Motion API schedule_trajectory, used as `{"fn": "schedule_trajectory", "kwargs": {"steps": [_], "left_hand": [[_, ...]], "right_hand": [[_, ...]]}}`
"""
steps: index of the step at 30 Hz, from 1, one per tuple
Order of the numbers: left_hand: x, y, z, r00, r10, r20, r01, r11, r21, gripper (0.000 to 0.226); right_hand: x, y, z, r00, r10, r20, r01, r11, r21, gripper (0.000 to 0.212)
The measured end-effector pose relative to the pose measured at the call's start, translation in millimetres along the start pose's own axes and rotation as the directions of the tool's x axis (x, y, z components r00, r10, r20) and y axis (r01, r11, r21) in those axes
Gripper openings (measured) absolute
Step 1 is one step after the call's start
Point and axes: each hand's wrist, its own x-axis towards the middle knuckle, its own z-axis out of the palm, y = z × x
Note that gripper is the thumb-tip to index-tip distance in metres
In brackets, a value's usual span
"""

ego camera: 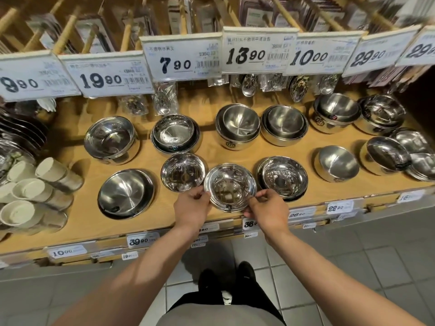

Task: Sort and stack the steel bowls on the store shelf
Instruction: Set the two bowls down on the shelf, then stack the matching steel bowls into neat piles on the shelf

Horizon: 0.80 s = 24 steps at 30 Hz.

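Observation:
A shiny steel bowl (230, 187) sits at the front middle of the wooden shelf (80, 217). My left hand (191, 208) pinches its left rim and my right hand (268, 211) pinches its right rim. Just left of it stands a smaller polished bowl (183, 171), and to the right a stacked polished bowl (282, 177). A wide brushed bowl (126, 192) lies at the front left. Stacks of bowls line the back row, among them a polished stack (110, 140), a flat-bottomed stack (175, 134) and a brushed stack (237, 125).
White cups (35, 191) lie on their sides at the left, beside stacked plates (16, 137). More bowls (336, 163) crowd the right end. Price signs (256, 50) hang above the shelf, with packaged spoons (164, 100) behind. Tiled floor (353, 255) lies below.

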Motion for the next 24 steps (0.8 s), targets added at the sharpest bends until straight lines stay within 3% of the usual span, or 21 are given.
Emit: {"fn": "schedule_trajectory", "kwargs": {"steps": [4, 8, 12, 16, 21, 24], "left_hand": [[2, -1, 1, 1.000, -0.023, -0.005, 0.023, 1.000, -0.014, 0.023], [-2, -3, 2, 1.000, 0.009, -0.011, -0.009, 1.000, -0.007, 0.014], [-5, -2, 1, 0.999, 0.049, -0.007, -0.049, 0.999, 0.020, 0.027], [-7, -3, 0, 0.998, 0.061, -0.014, -0.061, 0.998, 0.007, 0.041], [-9, -4, -1, 0.998, 0.067, -0.014, -0.066, 0.998, 0.006, 0.022], [-9, -5, 0, 0.999, 0.044, -0.022, -0.045, 0.999, -0.025, 0.023]], "right_hand": [[-1, 1, 1, 1.000, -0.020, -0.018, 0.019, 1.000, -0.021, 0.015], [-2, 3, 2, 0.992, -0.101, -0.079, 0.083, 0.975, -0.208, 0.013], [-4, 6, 3, 0.993, -0.106, -0.048, 0.100, 0.989, -0.114, 0.014], [-9, 5, 4, 0.985, -0.158, -0.076, 0.146, 0.980, -0.138, 0.012], [-11, 4, 5, 0.983, -0.166, -0.080, 0.154, 0.977, -0.145, 0.011], [-13, 3, 4, 0.979, -0.186, -0.087, 0.172, 0.974, -0.149, 0.010]]}}
